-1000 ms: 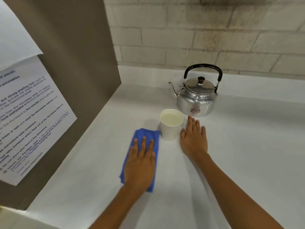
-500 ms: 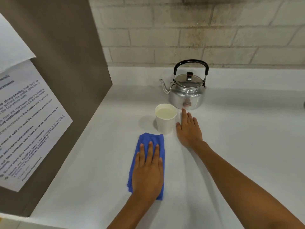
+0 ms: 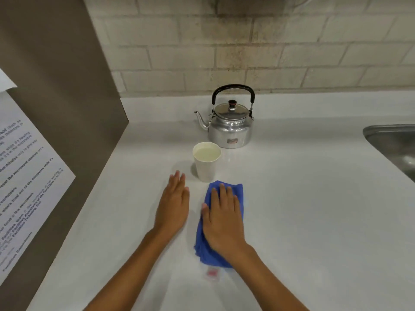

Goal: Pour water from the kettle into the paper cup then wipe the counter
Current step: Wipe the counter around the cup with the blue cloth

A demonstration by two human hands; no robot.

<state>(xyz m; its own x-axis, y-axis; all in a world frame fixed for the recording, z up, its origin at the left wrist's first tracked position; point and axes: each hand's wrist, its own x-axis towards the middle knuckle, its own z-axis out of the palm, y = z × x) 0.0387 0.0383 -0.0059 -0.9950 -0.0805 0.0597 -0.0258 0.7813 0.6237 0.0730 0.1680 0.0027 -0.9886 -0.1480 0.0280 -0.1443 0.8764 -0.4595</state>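
Note:
A white paper cup [image 3: 206, 167] full of water stands on the white counter [image 3: 303, 209]. Just behind it to the right is a shiny metal kettle [image 3: 230, 129] with a black handle, its spout pointing left. A folded blue cloth [image 3: 239, 191] lies on the counter in front of the cup. My right hand [image 3: 223, 221] presses flat on the cloth and covers most of it. To the cloth's left, my left hand [image 3: 174, 205] rests flat on the bare counter, fingers together, holding nothing, its fingertips close to the cup's base.
A brown side panel [image 3: 67, 90] with a printed paper notice [image 3: 27, 176] walls off the left. A brick wall [image 3: 247, 52] runs behind the kettle. A steel sink [image 3: 395, 144] is set into the counter at the right edge.
The cloth has changed hands: my left hand was pressing it, now my right hand does. The cloth has slid to the right, in front of the cup. My left hand now lies on bare counter.

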